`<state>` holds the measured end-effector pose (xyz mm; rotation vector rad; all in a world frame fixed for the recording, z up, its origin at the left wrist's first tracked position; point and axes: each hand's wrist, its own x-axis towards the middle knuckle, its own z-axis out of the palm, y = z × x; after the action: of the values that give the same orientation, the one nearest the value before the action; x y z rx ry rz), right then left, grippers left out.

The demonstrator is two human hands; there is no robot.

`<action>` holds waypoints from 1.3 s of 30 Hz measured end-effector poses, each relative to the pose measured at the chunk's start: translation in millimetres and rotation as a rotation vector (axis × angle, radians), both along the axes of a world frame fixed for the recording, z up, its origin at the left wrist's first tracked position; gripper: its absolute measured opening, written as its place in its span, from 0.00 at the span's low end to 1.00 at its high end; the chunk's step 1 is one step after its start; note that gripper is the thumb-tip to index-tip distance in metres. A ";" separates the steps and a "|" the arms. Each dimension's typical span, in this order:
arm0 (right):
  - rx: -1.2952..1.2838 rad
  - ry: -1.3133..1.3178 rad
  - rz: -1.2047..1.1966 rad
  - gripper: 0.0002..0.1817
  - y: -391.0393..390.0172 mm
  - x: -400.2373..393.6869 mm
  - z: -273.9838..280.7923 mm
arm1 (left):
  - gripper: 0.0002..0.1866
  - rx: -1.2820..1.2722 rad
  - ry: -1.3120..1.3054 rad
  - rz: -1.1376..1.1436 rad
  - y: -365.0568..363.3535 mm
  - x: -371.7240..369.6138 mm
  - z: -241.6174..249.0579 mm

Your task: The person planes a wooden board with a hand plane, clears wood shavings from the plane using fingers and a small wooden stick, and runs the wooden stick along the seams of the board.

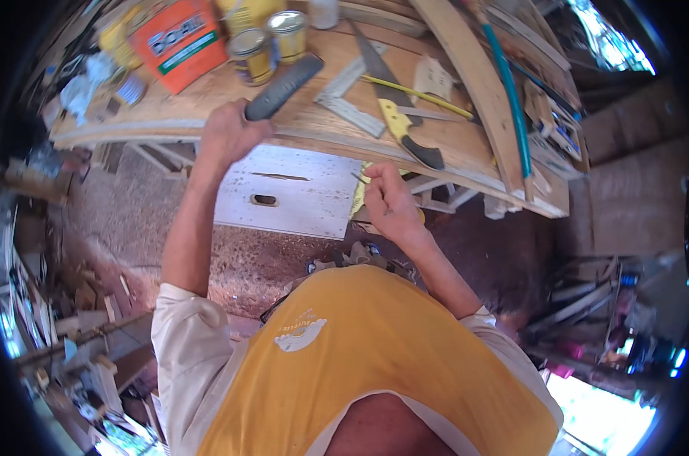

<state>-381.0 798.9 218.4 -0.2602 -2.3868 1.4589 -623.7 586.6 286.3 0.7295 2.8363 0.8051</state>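
Observation:
My left hand (234, 135) is closed round the lower end of a dark grey bar with a rounded tip (285, 86), above the front edge of the wooden workbench (299, 133). Its exact kind I cannot make out. My right hand (394, 201) is pinched just off the bench edge, with a thin dark stick-like piece (359, 178) showing at its fingertips. Between the hands, lower down, is a white board (314, 201) with an oval slot and a long dark crack. Something yellow (359, 191) partly shows behind the right hand.
A handsaw (396, 118), a metal square (348, 99) and a yellow pencil-like rod (428, 97) lie on the bench. An orange box (178, 47) and cans (251, 57) stand at the back left. A curved plank (477, 83) and a teal tube (505, 91) lie at right.

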 end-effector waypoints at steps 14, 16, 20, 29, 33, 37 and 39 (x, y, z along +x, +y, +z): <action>0.375 0.275 -0.327 0.08 153.0 7.9 4.9 | 0.31 -0.192 0.104 0.121 91.9 -61.4 -8.0; 0.438 0.273 -0.289 0.08 175.1 -25.2 8.7 | 0.34 -0.215 0.145 0.169 97.3 -55.6 -11.1; 0.439 -0.083 -0.166 0.15 195.5 -104.5 38.8 | 0.45 -0.214 0.298 0.233 96.4 -63.7 -35.0; 0.511 0.116 -0.107 0.23 192.3 -46.2 50.2 | 0.24 -0.001 0.952 0.193 85.6 -23.3 -32.3; 0.575 0.189 -0.280 0.30 224.9 32.5 32.6 | 0.13 0.206 0.687 -0.186 166.6 30.6 -8.3; 0.807 -0.089 -0.448 0.41 244.7 83.5 57.7 | 0.13 0.189 0.460 -0.462 267.6 65.6 -19.2; 0.819 -0.240 -0.508 0.47 255.9 101.4 61.6 | 0.16 0.187 0.482 -0.571 308.0 69.5 -24.6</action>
<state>-279.6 1054.8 280.0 -0.7749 -2.5994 0.1956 -554.2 894.6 261.7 1.8684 2.6748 0.8839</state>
